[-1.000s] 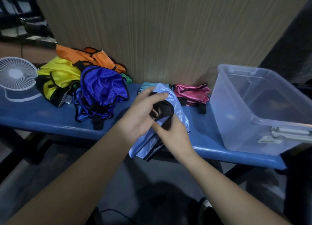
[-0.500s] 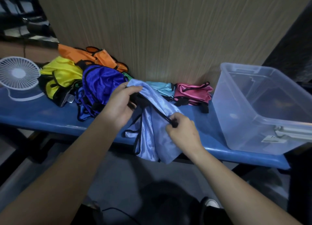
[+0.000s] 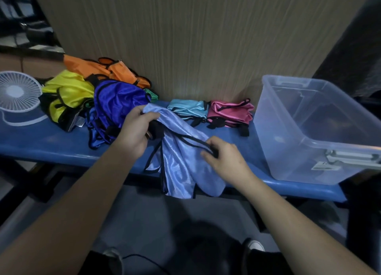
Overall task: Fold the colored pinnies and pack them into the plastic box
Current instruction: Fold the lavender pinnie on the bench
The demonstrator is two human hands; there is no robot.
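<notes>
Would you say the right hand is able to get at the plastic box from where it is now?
Probably yes. The right hand is beside the plastic box with bare bench between them, but it is pinching the light blue pinny, so it would carry that along.

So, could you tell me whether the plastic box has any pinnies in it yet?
Empty: the plastic box stands lidless, and only bare walls and floor show through it.

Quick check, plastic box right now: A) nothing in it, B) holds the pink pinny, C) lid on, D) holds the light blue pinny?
A: the plastic box stands open with nothing inside, while the pink pinny lies on the bench beside it and the light blue pinny is held by both hands.
</notes>
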